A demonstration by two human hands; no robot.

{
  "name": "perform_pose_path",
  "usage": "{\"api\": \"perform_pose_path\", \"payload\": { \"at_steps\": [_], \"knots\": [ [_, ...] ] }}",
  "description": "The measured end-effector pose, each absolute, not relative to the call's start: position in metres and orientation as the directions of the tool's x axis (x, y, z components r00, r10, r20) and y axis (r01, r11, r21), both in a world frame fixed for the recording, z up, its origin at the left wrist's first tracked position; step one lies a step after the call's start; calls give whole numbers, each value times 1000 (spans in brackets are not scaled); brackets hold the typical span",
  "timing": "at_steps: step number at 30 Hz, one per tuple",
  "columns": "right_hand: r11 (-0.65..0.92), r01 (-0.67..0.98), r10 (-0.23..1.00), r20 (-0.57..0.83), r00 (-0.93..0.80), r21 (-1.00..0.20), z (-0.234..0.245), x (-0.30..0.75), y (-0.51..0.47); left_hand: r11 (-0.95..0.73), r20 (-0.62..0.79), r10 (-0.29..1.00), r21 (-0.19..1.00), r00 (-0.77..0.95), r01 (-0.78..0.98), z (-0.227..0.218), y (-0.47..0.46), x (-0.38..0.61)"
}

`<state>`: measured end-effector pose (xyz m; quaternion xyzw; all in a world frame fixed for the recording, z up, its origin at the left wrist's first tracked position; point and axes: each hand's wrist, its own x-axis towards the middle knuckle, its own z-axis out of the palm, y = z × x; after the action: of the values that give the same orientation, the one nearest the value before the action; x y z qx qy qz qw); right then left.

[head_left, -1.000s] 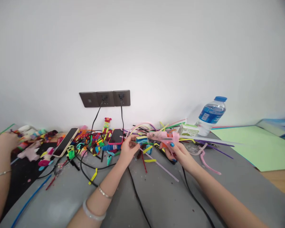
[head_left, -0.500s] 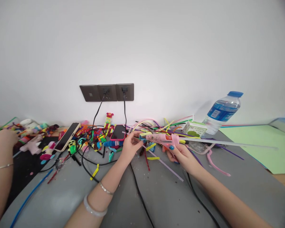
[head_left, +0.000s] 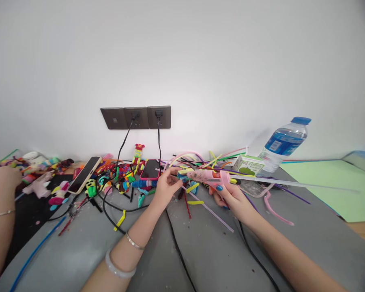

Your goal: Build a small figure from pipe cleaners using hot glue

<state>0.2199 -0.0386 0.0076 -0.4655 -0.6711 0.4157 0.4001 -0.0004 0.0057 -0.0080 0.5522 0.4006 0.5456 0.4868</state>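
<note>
Your right hand is closed around the handle of a pink plastic glue gun, fingers curled by its orange trigger; whether you are squeezing it, I cannot tell. You hold the gun roughly level over the grey smooth-topped bench, nearer its back edge, probably so that the nozzle meets the work from the side. Your left hand is mostly closed, thumb and fingers pinching a small blue-and-yellow piece right by the nozzle; touching or just apart, I cannot say. You seem to grip it from the side away from the gun, steadying it while sparing your fingertips a tip that is likely hot. A long translucent glue stick juts from the gun's rear towards the bench's right edge, presumably because it feeds in from behind. Below your right wrist, a black cable runs towards the near edge, apparently slack enough to let the gun turn.
</note>
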Motion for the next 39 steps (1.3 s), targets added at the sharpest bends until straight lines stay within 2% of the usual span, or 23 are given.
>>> {"api": "perform_pose_path", "payload": {
  "at_steps": [28, 39],
  "knots": [
    [163, 349, 979, 108, -172, -923, 17, 226, -37, -226, 233, 970, 969, 64, -102, -8, 7, -1],
    [184, 388, 980, 140, -138, -903, 19, 229, -35, -226, 233, 972, 965, 39, -133, -12, 8, -3]
  ]
}}
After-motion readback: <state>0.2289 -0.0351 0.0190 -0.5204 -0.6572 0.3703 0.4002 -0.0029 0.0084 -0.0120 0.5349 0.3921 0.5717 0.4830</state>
